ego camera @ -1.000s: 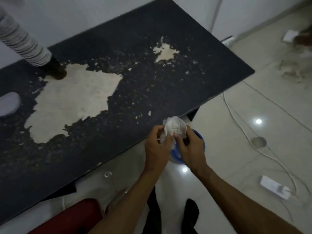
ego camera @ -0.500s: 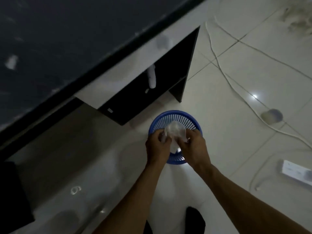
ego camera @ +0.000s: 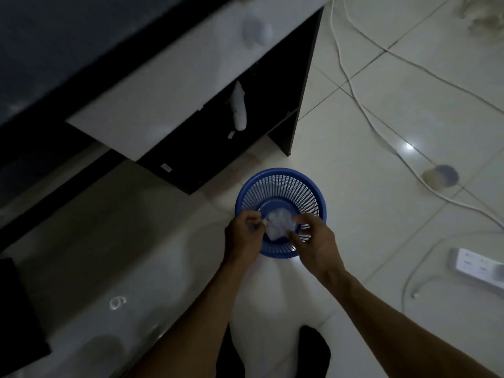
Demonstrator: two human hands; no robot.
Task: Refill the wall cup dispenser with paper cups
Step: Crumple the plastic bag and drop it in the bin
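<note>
A crumpled clear plastic wrapper [ego camera: 278, 223] hangs over the mouth of a blue mesh waste basket [ego camera: 281, 186] that stands on the floor. My left hand [ego camera: 244, 236] is at the wrapper's left edge, its curled fingertips pinching it. To the wrapper's right is my right hand [ego camera: 316, 242], with thumb and fingers spread apart and loose beside it. Neither paper cups nor the wall dispenser are in view.
A dark-topped desk [ego camera: 81, 50] with a white front panel [ego camera: 163, 99] and a black open compartment fills the upper left. White cables [ego camera: 362, 105] run across the tiled floor, and a white power strip [ego camera: 477, 264] lies at the right. My feet are at the bottom.
My view has dropped from the desk top to the floor. Both hands have lowered the wrapper into the basket mouth, and my right hand's fingers have spread away from it.
</note>
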